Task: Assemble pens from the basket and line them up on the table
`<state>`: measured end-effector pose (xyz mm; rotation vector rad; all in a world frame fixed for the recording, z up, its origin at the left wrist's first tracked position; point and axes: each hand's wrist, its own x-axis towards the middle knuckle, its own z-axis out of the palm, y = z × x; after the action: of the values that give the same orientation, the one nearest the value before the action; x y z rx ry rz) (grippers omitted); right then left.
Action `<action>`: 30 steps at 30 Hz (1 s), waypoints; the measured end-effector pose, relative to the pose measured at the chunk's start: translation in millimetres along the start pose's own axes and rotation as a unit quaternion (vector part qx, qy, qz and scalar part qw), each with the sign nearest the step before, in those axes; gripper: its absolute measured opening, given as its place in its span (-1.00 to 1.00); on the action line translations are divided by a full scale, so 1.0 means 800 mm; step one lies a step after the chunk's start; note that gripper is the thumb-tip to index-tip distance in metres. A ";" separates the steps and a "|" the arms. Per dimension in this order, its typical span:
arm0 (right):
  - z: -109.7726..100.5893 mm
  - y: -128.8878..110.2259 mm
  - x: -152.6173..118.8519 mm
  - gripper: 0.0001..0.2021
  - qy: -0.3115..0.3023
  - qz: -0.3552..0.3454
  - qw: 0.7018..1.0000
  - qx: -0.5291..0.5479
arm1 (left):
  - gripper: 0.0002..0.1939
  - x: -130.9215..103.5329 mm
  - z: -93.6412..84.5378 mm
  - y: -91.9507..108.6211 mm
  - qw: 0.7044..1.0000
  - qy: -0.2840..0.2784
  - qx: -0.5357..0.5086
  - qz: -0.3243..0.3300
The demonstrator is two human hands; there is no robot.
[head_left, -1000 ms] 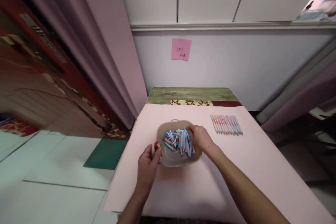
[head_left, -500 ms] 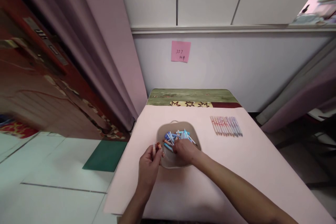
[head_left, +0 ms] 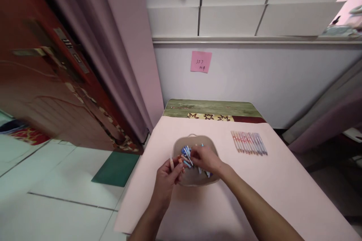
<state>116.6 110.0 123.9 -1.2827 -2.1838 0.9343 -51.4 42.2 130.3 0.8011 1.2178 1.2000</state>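
My left hand (head_left: 166, 175) is closed around several orange pens (head_left: 181, 160) at the left rim of a beige basket (head_left: 195, 182); one pale pen (head_left: 171, 162) sticks up between its fingers. Over the right part of the basket is my right hand (head_left: 207, 158), its fingers bent and pinched among the blue and white pens (head_left: 186, 154). What lies between those fingertips is hidden. More pens (head_left: 204, 172) show beneath the right hand. To the right of the basket, a row of pens (head_left: 249, 143) lies side by side, running from orange-pink to pale purple-grey.
The table (head_left: 215, 214) has a pale pink cover and a green patterned strip (head_left: 209, 106) at its far end. A pink note (head_left: 201, 61) is stuck to the wall behind. At the left are a red door (head_left: 36, 67), a purple curtain (head_left: 124, 45) and a green mat (head_left: 114, 168).
My right hand has lifted slightly and turned among the pens, uncovering some on the basket's right side. My left hand keeps its pens and sits closer to the right hand. The view has shifted a little.
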 end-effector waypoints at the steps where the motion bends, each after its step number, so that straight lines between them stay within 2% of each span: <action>1: -0.007 -0.002 -0.001 -0.79 0.039 0.012 0.994 0.106 | -0.58 0.001 0.002 -0.001 1.000 -0.004 -0.003 -0.003; 4: -0.021 -0.015 -0.007 -0.70 0.133 0.030 0.923 0.360 | -0.59 0.003 0.010 -0.004 1.000 -0.013 -0.009 -0.001; 5: -0.024 -0.021 -0.010 -0.70 0.154 0.032 0.901 0.405 | -0.61 0.003 0.013 -0.003 1.000 -0.016 -0.008 0.002; 7: -0.027 -0.032 -0.015 -0.72 0.179 0.030 0.876 0.447 | -0.65 0.001 0.019 -0.001 1.000 -0.023 0.000 0.012; 12: -0.026 -0.048 -0.024 -0.71 0.184 0.027 0.873 0.452 | -0.69 -0.003 0.027 0.005 0.999 -0.030 0.003 0.019; 17: -0.029 -0.041 -0.029 -0.71 0.223 0.039 0.866 0.446 | -0.65 -0.005 0.029 0.005 0.999 -0.041 -0.021 -0.006; 21: -0.029 -0.036 -0.037 -0.72 0.244 0.038 0.855 0.457 | -0.66 -0.006 0.031 0.009 0.996 -0.072 -0.050 -0.023; 30: -0.002 -0.041 -0.063 -0.69 0.267 0.059 0.841 0.467 | -0.68 -0.006 0.036 0.022 0.994 -0.077 -0.073 -0.016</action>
<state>122.5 55.4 147.6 -0.9870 -0.9777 1.2604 -27.1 45.6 154.1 0.7482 1.0023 1.1651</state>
